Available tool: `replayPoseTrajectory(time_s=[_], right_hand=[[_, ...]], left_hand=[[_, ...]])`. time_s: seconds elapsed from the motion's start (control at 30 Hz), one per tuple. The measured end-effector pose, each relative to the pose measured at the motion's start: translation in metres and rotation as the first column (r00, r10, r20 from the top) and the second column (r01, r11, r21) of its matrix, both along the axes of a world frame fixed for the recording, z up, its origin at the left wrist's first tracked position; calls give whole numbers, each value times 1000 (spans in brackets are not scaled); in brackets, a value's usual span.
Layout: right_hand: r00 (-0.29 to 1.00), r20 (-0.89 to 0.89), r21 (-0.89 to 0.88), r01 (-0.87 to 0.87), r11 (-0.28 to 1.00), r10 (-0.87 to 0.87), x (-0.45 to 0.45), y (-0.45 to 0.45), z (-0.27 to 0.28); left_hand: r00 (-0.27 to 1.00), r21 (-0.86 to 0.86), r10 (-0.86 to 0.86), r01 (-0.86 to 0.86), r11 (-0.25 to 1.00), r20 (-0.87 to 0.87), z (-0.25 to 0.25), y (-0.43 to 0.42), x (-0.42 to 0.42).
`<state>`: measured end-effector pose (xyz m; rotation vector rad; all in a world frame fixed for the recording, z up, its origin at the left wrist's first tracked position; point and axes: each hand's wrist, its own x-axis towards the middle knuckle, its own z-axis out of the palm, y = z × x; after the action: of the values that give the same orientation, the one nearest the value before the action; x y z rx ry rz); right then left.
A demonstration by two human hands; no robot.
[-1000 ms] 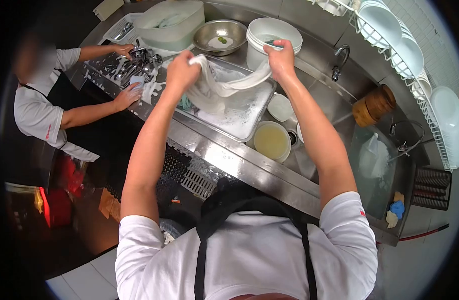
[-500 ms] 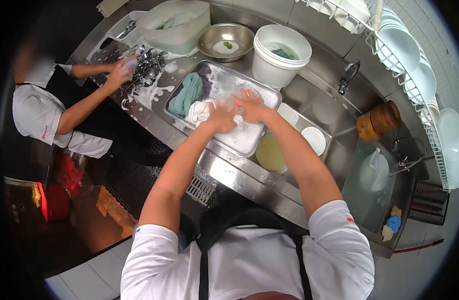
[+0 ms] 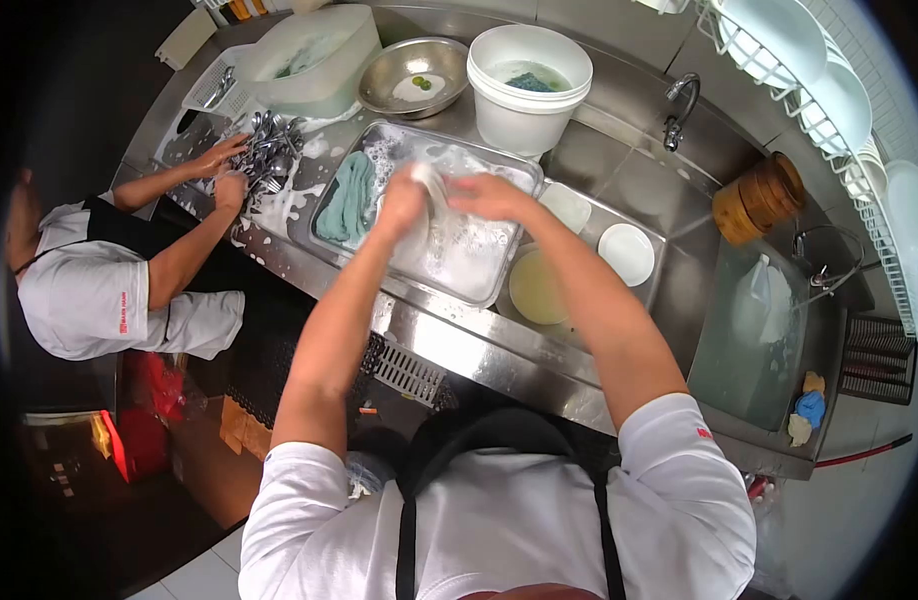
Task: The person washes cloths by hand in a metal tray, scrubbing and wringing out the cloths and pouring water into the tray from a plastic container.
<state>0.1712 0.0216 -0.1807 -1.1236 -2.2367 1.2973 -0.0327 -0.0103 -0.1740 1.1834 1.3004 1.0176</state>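
Over a soapy metal tray (image 3: pixel 457 292), both of my hands are at a white cloth (image 3: pixel 434 192). My left hand (image 3: pixel 405 203) is closed round the cloth's left side, slightly blurred. My right hand (image 3: pixel 487 196) is at its right edge, fingers pointing left and pressed together on the fabric. A folded green cloth (image 3: pixel 348 200) lies in the tray's left end. Suds and water cover the tray bottom.
A co-worker's hands (image 3: pixel 225 170) are at a pile of cutlery (image 3: pixel 269 150) on the left. Behind the tray stand a plastic tub (image 3: pixel 314 85), a steel bowl (image 3: pixel 379 88) and white buckets (image 3: pixel 527 115). A filled sink (image 3: pixel 744 350) and faucet (image 3: pixel 678 110) are right.
The white cloth was stretched between my raised hands, then pressed down in the tray, and is now lifted and bunched. The co-worker's hands have moved apart at the cutlery.
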Motion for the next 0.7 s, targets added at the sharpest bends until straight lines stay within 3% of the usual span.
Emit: replayPoseTrajectory(time_s=[0.07, 0.1, 0.2, 0.23, 0.3, 0.37, 0.43, 0.47, 0.5, 0.57, 0.63, 0.7], right_hand=[[937, -347, -53, 21, 998, -38, -5, -2, 11], [866, -499, -49, 11, 999, -34, -12, -5, 24], [805, -592, 115, 36, 993, 39, -39, -24, 81], [770, -638, 165, 124, 979, 10, -46, -28, 93], [683, -730, 240, 300, 923, -32, -56, -35, 107], [680, -713, 164, 398, 903, -170, -60, -35, 102], [653, -710, 80, 448, 890, -265, -66, -33, 94], [621, -725, 16, 448, 894, -298, -66, -31, 93], [589, -737, -49, 444, 895, -332, -65, -31, 95], [477, -788, -167, 445, 880, -391, -61, -28, 96], [300, -852, -271, 448, 852, -429, -55, -19, 100], [288, -831, -321, 452, 832, -476, -45, -24, 127]], left_hand=[[890, -25, 211, -219, 975, 404, 77, -7, 18], [848, -6, 228, -257, 966, 479, 102, -4, 21], [718, -19, 313, -385, 923, 622, 184, -12, 46], [666, -29, 351, -443, 896, 658, 203, -12, 54], [631, 13, 297, -438, 899, 717, 235, -13, 63], [655, 101, 194, -384, 918, 730, 269, -22, 71], [489, 138, -11, -225, 964, 872, 297, -23, 71], [547, 184, 1, -283, 941, 837, 314, -27, 72], [511, 266, -151, -159, 951, 846, 317, -20, 58], [529, 280, -69, -330, 902, 845, 320, -23, 35], [621, 354, -29, -408, 842, 783, 290, -21, -12], [567, 138, 272, -577, 805, 778, 246, -24, -42]])
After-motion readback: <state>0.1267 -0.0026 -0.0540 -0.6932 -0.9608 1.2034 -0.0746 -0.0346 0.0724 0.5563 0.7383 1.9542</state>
